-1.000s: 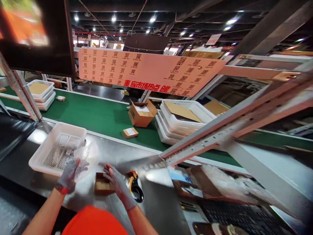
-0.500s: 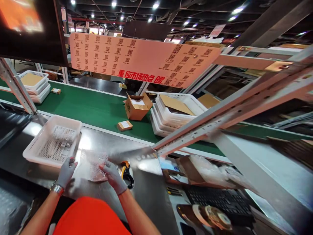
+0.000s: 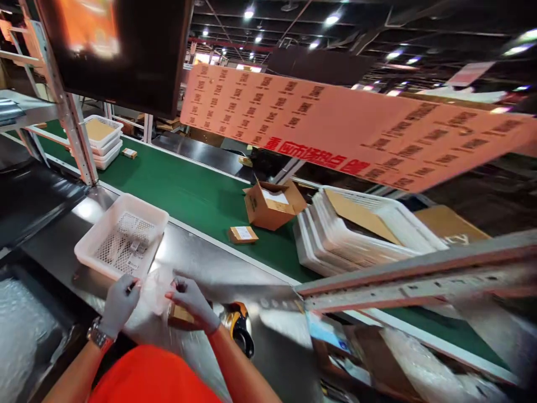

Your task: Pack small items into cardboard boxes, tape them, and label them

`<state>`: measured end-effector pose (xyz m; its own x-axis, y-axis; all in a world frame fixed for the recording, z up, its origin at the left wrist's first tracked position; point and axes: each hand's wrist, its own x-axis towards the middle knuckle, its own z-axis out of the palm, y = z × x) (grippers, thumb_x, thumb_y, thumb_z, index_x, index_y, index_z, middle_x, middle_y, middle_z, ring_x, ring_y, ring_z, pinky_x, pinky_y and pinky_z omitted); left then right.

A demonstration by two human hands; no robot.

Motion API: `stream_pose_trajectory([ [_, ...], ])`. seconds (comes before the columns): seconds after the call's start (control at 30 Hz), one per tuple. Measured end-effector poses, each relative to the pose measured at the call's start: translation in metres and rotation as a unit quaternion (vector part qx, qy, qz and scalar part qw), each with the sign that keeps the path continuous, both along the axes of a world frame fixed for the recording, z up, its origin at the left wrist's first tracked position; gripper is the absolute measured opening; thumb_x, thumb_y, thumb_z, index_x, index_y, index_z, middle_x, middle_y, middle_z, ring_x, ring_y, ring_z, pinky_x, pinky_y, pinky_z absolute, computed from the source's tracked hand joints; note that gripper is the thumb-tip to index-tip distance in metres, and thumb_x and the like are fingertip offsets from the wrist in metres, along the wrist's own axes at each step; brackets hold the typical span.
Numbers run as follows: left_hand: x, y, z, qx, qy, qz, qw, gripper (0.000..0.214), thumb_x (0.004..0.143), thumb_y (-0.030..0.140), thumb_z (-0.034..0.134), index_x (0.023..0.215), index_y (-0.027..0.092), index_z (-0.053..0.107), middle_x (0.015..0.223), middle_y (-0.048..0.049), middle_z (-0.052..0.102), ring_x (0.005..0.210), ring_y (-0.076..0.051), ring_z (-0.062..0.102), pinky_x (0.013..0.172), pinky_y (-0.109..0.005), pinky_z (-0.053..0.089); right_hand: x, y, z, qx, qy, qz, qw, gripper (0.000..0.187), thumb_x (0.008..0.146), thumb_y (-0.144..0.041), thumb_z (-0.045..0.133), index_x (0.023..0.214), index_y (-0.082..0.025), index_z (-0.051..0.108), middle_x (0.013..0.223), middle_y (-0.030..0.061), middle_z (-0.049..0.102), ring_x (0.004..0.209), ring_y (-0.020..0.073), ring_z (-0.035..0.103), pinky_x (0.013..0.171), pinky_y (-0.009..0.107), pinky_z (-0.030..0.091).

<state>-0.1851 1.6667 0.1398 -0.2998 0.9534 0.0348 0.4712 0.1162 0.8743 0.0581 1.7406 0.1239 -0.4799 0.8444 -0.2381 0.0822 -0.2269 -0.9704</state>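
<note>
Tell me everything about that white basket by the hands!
The white basket is a shallow, rectangular plastic tray with solid walls and a floor full of little holes. It sits flat on the shiny metal counter, beside the green belt. A few small flat pieces lie inside, too blurry to name. The left hand, pinching clear wrap, is by its near corner; whether they touch cannot be told.

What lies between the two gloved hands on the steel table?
In the head view, a clear plastic wrap stretches between the left hand and the right hand; both pinch it.
</note>
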Motion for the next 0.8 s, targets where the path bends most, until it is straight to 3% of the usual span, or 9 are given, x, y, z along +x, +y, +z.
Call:
stream_pose_trajectory([
  [0.13, -0.058, -0.005, -0.006, 0.019, 0.013, 0.096, 0.995, 0.034, 0.094, 0.049, 0.054, 0.087, 0.024, 0.076, 0.085, -0.0055, 0.081, 0.081, -0.023, 0.073, 0.075, -0.033, 0.053, -0.037, 0.048, -0.002, -0.034, 0.007, 0.059, 0.998, 0.053, 0.073, -0.060, 0.092, 0.106, -0.021, 0.079, 0.104, 0.0036, 0.077, 0.083, 0.0175, 0.065, 0.073, 0.032, 0.052],
  [0.23, -0.095, -0.008, -0.007, 0.035, 0.013, 0.174, 0.984, 0.034, 0.095, 0.050, 0.056, 0.088, 0.024, 0.075, 0.088, -0.0053, 0.082, 0.084, -0.023, 0.073, 0.076, -0.032, 0.055, -0.088, 0.093, -0.012, 0.063, -0.111, 0.014, 0.992, 0.050, 0.085, -0.052, 0.083, 0.125, -0.023, 0.076, 0.122, 0.0083, 0.079, 0.097, 0.0235, 0.071, 0.087, 0.040, 0.058],
  [0.33, -0.121, -0.010, -0.001, 0.041, 0.008, 0.229, 0.972, 0.030, 0.093, 0.048, 0.057, 0.090, 0.025, 0.075, 0.092, -0.0054, 0.083, 0.088, -0.025, 0.075, 0.077, -0.032, 0.056, -0.141, 0.134, -0.022, 0.180, -0.327, 0.050, 0.926, 0.066, 0.086, -0.033, 0.082, 0.149, -0.020, 0.067, 0.149, 0.0192, 0.073, 0.118, 0.0331, 0.072, 0.105, 0.048, 0.056],
  [0.4, -0.133, -0.012, 0.003, 0.034, 0.004, 0.256, 0.966, 0.030, 0.094, 0.049, 0.057, 0.092, 0.025, 0.076, 0.092, -0.0047, 0.083, 0.087, -0.025, 0.075, 0.075, -0.033, 0.056, -0.168, 0.153, -0.029, 0.203, -0.417, 0.101, 0.880, 0.084, 0.079, -0.024, 0.087, 0.158, -0.019, 0.062, 0.171, 0.0276, 0.054, 0.130, 0.0407, 0.070, 0.110, 0.053, 0.054],
  [0.47, -0.144, -0.013, 0.005, 0.021, -0.001, 0.272, 0.962, 0.032, 0.095, 0.052, 0.058, 0.089, 0.025, 0.075, 0.087, -0.0036, 0.081, 0.083, -0.025, 0.073, 0.073, -0.033, 0.054, -0.184, 0.164, -0.036, 0.194, -0.441, 0.133, 0.866, 0.083, 0.073, -0.020, 0.091, 0.152, -0.018, 0.068, 0.179, 0.0273, 0.044, 0.131, 0.0427, 0.069, 0.110, 0.054, 0.053],
  [0.53, -0.154, -0.015, 0.002, 0.018, -0.015, 0.276, 0.961, 0.035, 0.093, 0.058, 0.059, 0.086, 0.026, 0.072, 0.082, -0.0030, 0.078, 0.078, -0.025, 0.070, 0.071, -0.034, 0.053, -0.190, 0.170, -0.042, 0.183, -0.430, 0.142, 0.873, 0.062, 0.073, -0.019, 0.090, 0.134, -0.016, 0.077, 0.170, 0.0224, 0.057, 0.123, 0.0363, 0.072, 0.105, 0.048, 0.053],
  [0.6, -0.163, -0.016, -0.003, 0.022, -0.044, 0.271, 0.961, 0.037, 0.089, 0.061, 0.062, 0.089, 0.025, 0.072, 0.084, -0.0039, 0.078, 0.080, -0.027, 0.071, 0.073, -0.036, 0.056, -0.190, 0.174, -0.048, 0.178, -0.416, 0.141, 0.881, 0.035, 0.077, -0.018, 0.085, 0.112, -0.010, 0.080, 0.145, 0.0163, 0.074, 0.110, 0.0273, 0.073, 0.097, 0.042, 0.052],
  [0.67, -0.169, -0.014, -0.009, 0.012, -0.062, 0.272, 0.960, 0.039, 0.085, 0.061, 0.063, 0.092, 0.024, 0.072, 0.086, -0.0060, 0.080, 0.082, -0.029, 0.073, 0.073, -0.037, 0.057, -0.187, 0.179, -0.050, 0.170, -0.397, 0.133, 0.892, 0.016, 0.079, -0.012, 0.079, 0.094, -0.008, 0.076, 0.116, 0.0082, 0.079, 0.098, 0.0200, 0.071, 0.091, 0.037, 0.050],
  [0.8, -0.170, -0.002, -0.013, -0.022, -0.025, 0.265, 0.964, 0.038, 0.089, 0.059, 0.059, 0.085, 0.024, 0.071, 0.077, -0.0044, 0.077, 0.074, -0.025, 0.070, 0.067, -0.034, 0.051, -0.183, 0.191, -0.043, 0.149, -0.326, 0.090, 0.929, 0.024, 0.072, -0.006, 0.081, 0.095, -0.010, 0.076, 0.091, -0.0040, 0.071, 0.088, 0.0130, 0.066, 0.091, 0.032, 0.049],
])
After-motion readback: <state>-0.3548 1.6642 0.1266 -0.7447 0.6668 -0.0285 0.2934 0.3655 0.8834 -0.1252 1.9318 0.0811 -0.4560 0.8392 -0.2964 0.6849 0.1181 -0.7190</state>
